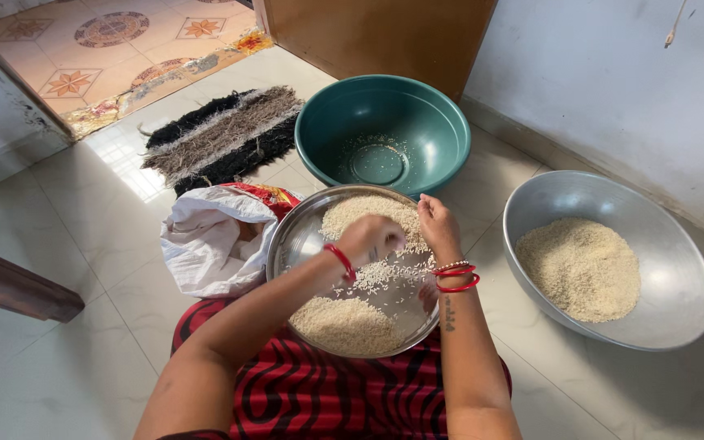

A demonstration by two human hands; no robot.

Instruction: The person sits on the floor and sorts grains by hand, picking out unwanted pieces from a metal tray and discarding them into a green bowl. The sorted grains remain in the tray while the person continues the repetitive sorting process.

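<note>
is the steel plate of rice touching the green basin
Cannot tell. In the head view the steel plate's far rim overlaps the green basin's near wall, so no gap or contact shows plainly.

The floor is pale glossy tile, with grey grout lines and a bright patch of reflected light at upper left. Directly on it, at upper centre of the frame, stands a deep green basin with a scatter of rice grains at its bottom. Just left of the basin lies a shaggy black and grey mat, set at a slant. Below the mat, at centre left, sits a crumpled white sack (a bit of red print shows at its top edge). At right of the frame rests a wide steel bowl holding a heap of rice, close to the wall.
</note>
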